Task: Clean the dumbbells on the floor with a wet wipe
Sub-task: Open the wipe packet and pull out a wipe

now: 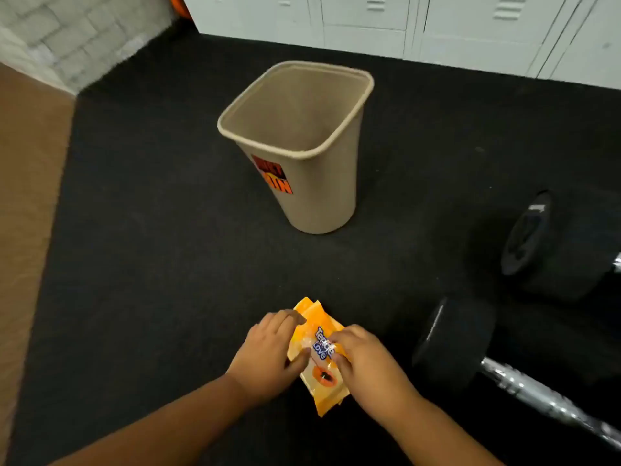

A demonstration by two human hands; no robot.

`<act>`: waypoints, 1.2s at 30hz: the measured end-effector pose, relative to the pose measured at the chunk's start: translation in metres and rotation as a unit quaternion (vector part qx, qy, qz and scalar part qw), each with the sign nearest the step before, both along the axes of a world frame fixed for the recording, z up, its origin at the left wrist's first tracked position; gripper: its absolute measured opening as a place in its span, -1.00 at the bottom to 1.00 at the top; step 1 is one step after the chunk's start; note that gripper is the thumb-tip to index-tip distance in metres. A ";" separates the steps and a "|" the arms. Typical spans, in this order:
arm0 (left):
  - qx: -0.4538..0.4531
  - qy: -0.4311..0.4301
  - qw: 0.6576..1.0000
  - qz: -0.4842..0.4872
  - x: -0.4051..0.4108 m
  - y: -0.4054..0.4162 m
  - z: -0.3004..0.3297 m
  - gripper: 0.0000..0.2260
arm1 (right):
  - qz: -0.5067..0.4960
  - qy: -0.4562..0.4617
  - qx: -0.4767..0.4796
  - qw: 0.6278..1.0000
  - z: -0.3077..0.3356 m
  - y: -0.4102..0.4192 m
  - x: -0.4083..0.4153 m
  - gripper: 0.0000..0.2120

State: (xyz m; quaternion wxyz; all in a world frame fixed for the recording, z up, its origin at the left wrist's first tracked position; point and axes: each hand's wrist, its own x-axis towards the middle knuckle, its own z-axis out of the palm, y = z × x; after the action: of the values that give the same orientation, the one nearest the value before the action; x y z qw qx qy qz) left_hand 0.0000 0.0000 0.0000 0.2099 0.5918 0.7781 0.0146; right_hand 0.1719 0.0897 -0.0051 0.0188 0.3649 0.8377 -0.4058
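You kneel over a dark rubber gym floor (151,230), both hands on an orange pack of wet wipes (319,356) that lies flat on the mat just in front of you. Your left hand (268,354) presses down on the pack's left edge, fingers spread over it and thumb on its face, pinning it rather than closing around it. Your right hand (363,358) sits on the pack's right side with fingertips curled at the printed label near the middle; whether they pinch the flap there cannot be told. To your right, a black dumbbell (470,351) lies on the floor, its chrome handle running toward the lower right corner. A second dumbbell (531,233) rests beyond it, near the right edge, cut off by the frame. Ahead of you, well apart from the pack, a tan waste bin (302,146) stands upright with an orange sticker on its side. Pale lockers (437,21) line the far wall.
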 end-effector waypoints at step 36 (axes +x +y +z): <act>-0.036 -0.003 0.991 -0.126 -0.039 0.015 -0.056 -0.13 | -0.024 -0.091 -0.048 0.994 -0.043 0.045 -0.057 -0.79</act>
State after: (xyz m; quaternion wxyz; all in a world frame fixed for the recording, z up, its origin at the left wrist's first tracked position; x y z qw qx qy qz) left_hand -0.0392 0.0152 -0.0555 0.2334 0.6774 0.6966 -0.0386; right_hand 0.1148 0.1349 -0.0484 0.1022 0.4192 0.8030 -0.4111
